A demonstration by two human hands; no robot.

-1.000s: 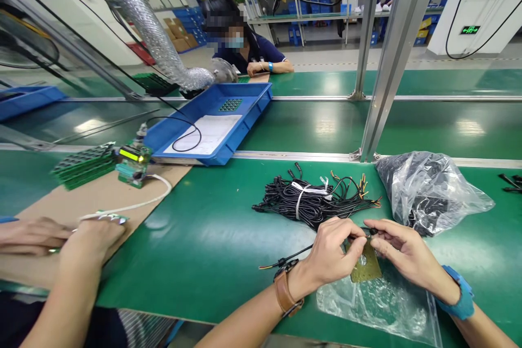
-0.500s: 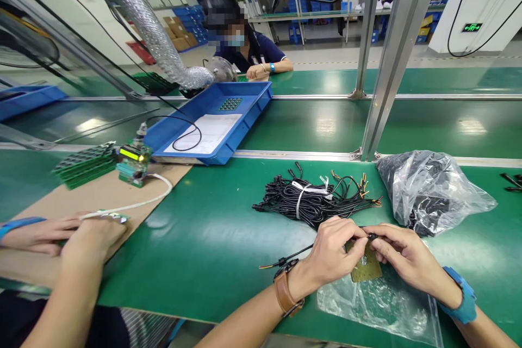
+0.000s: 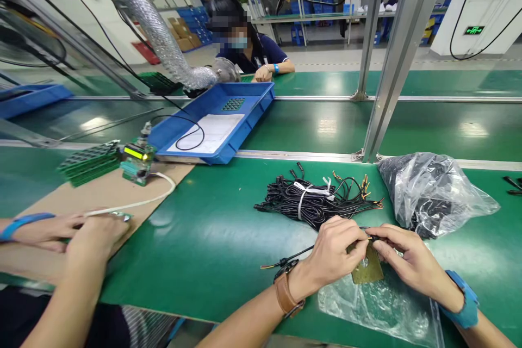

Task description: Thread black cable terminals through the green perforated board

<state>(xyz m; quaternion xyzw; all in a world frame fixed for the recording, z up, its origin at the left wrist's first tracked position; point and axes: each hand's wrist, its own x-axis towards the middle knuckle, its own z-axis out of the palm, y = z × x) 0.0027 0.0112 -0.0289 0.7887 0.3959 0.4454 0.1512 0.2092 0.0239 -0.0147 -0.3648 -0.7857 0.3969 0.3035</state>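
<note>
Fingers point(image 3: 359, 242) still pinch wire point(image 3: 293, 256) (board point(image 3: 367, 269) unmoved).

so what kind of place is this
Most likely an electronics assembly line in a factory: a green bench with a black wire bundle, stacked green circuit boards, and co-workers seated along the line.
</note>
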